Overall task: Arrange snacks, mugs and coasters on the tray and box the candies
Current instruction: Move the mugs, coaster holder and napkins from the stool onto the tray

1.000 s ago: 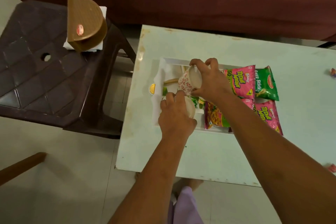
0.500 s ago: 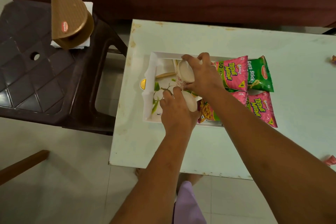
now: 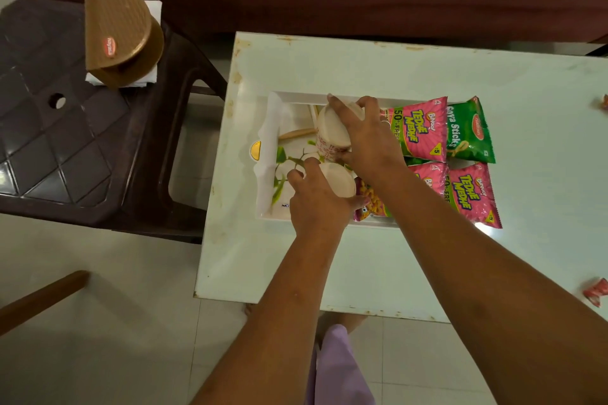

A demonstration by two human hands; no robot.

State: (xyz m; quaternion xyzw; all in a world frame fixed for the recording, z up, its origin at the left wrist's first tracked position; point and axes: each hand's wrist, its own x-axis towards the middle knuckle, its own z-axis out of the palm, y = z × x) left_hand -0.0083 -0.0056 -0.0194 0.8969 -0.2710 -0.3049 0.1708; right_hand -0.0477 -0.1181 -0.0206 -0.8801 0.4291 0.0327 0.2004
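Two mugs were in my hands over the white tray (image 3: pixel 268 128) on the pale desk (image 3: pixel 362 69); my right hand (image 3: pixel 368 138) had its fingers (image 3: pixel 339 102) curled shut over the farther, tipped mug (image 3: pixel 330 133), its red-patterned side showing below the pale base; my left hand (image 3: pixel 317 204) wrapped its fingers closed round the nearer mug (image 3: pixel 340 179), which sat just below the first, the two nearly touching; I could not tell whether either mug rested on the tray floor. Beyond my right fingers lay the snacks: a pink packet (image 3: pixel 418 131) against my knuckles, a green packet (image 3: pixel 468 133) just past it, a second pink packet (image 3: pixel 470 196) nearer me, and an orange packet (image 3: pixel 370 204) tucked between my two wrists. Far right of both hands a red candy (image 3: pixel 595 294) lay near the desk edge; another (image 3: pixel 604 102) showed at the frame edge. Well left of my fingers a brown box (image 3: pixel 115 33) with its lid propped open sat on a dark stool (image 3: pixel 49 141).
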